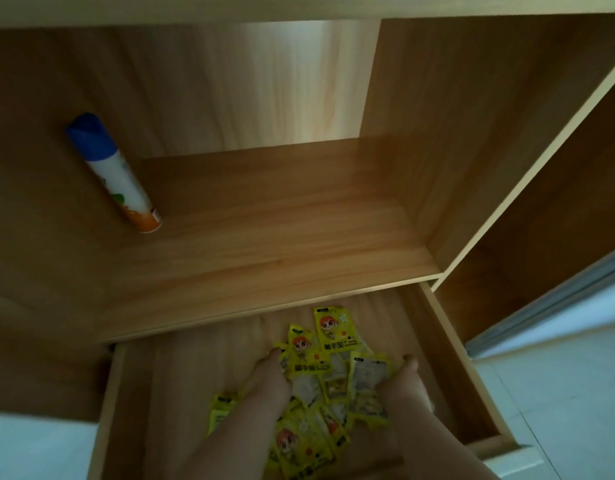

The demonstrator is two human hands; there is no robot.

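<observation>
A pile of small yellow packets (325,329) with a cartoon figure printed on them lies in the pulled-out wooden drawer (449,344) at the bottom of a cabinet. Both my hands reach down into the pile. My left hand (269,377) is on the pile's left side, its fingers curled into the packets. My right hand (404,381) is on the right side and grips a few packets, one showing its grey back. More packets lie under and between my forearms, partly hidden.
Above the drawer is a wooden shelf (281,230), where a white spray can (119,174) with a blue cap stands at the left. A vertical cabinet panel (527,174) and a metal door rail (558,299) are on the right. Pale floor (558,393) surrounds the drawer.
</observation>
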